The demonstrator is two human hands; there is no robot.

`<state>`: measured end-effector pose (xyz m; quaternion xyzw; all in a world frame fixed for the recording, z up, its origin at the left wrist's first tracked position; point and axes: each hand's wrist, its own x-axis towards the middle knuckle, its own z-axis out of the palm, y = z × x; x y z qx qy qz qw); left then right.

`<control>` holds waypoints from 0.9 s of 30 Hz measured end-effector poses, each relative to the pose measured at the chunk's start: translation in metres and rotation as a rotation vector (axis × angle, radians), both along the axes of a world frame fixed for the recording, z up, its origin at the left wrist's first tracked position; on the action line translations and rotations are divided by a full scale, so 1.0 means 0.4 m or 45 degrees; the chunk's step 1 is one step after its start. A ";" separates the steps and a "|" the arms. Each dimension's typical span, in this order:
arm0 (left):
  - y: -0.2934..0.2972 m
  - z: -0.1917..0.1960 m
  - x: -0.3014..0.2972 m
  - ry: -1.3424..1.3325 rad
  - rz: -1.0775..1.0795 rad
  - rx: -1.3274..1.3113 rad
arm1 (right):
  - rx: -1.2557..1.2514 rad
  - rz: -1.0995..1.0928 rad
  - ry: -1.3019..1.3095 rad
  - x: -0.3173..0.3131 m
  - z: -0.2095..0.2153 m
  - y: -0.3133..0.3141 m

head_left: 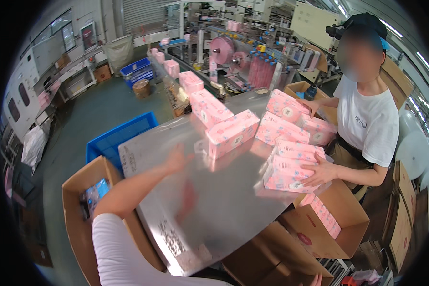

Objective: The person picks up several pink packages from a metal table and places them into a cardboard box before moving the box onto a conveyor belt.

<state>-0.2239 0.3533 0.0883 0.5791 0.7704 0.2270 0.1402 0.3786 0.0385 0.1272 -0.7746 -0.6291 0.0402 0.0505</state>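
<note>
The steel desk (pixel 214 209) fills the centre of the frame, its sheen reflecting the goods. A conveyor line (pixel 186 81) runs from the upper centre down to the desk, carrying pink packs. Open cardboard boxes stand around the desk: one at lower left (pixel 78 190), one at lower right (pixel 338 224) partly filled with pink packs. A blue crate (pixel 114 136) sits left of centre.

A co-worker in a white shirt (pixel 372 119) stands at the right, both hands on a cluster of pink packs (pixel 291 143) at the desk's right edge.

The nearest pink pack (pixel 233 132) lies at the desk's centre, at the conveyor's end. The left hand (pixel 176 159) reaches toward it, blurred, grip open with fingers spread, holding nothing, just short of the pack. Only the fingertips of the right hand (pixel 316 280) show at the bottom edge; its grip cannot be judged.
</note>
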 end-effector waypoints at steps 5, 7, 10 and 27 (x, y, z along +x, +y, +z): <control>0.535 0.092 -0.002 0.262 0.032 0.283 | -0.041 0.373 0.309 -0.207 -0.069 0.295; 0.638 0.091 0.094 0.224 0.139 0.194 | -0.110 0.491 0.383 -0.281 -0.064 0.405; 0.709 0.042 0.154 0.131 0.132 0.002 | 0.020 0.835 0.503 -0.434 -0.031 0.588; -0.385 0.104 -0.093 0.313 -0.258 0.039 | -0.877 1.340 1.403 -1.127 -0.109 0.939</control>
